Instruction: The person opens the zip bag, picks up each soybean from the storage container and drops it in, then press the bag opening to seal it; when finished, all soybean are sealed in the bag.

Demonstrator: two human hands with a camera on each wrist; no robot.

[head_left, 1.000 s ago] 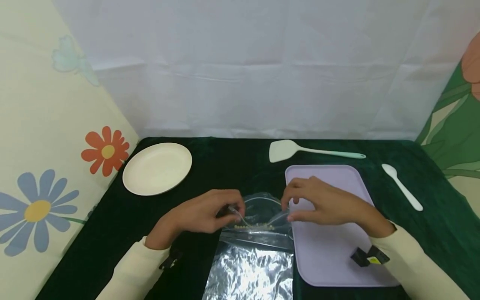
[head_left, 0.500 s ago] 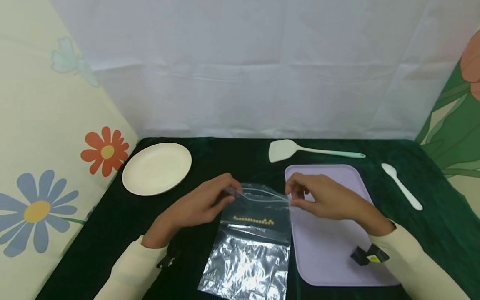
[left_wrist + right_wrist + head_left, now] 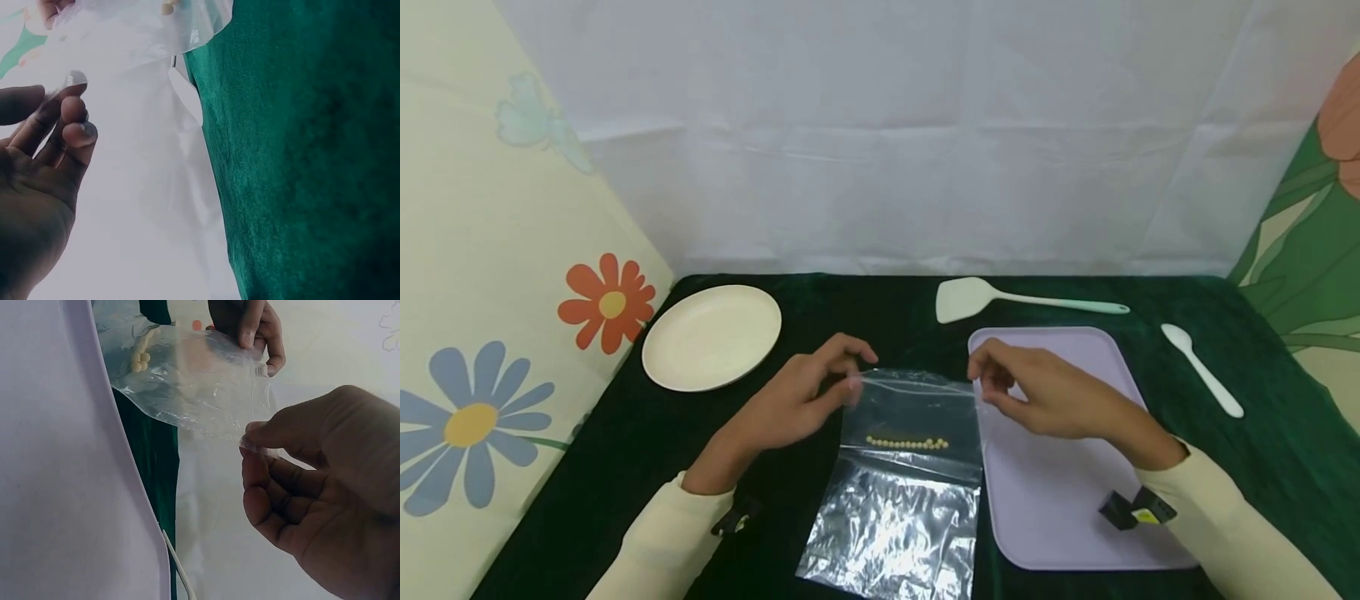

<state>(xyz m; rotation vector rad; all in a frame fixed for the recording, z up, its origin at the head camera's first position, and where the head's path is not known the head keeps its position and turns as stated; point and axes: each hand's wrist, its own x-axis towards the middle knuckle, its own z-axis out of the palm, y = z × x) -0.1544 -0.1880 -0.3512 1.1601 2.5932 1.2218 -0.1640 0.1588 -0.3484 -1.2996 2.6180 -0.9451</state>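
A clear zip-top bag [image 3: 910, 412] lies between my hands, its zip edge away from me. A row of several small pale yellow beads [image 3: 908, 442] shows inside it. My left hand [image 3: 808, 387] pinches the bag's left top corner between thumb and fingers, with the index finger stretched past it. At the right top corner, my right hand [image 3: 1037, 387] pinches the zip edge. The right wrist view shows the thumb [image 3: 275, 428] pressing that corner against the curled fingers. In the left wrist view, plastic film [image 3: 65, 78] shows at the left fingertips.
A lilac tray [image 3: 1075, 508] lies under the right hand, beside the bag. Behind it is a white spatula [image 3: 966, 300] with a pale green handle; a white spoon [image 3: 1202, 371] lies to the right. An oval cream plate [image 3: 711, 337] sits at the back left of the dark green cloth [image 3: 587, 508].
The bag's mouth, spread apart a second ago, now shows its two zip lines close together. Both hands have moved up and away from me, and the left index finger has straightened.
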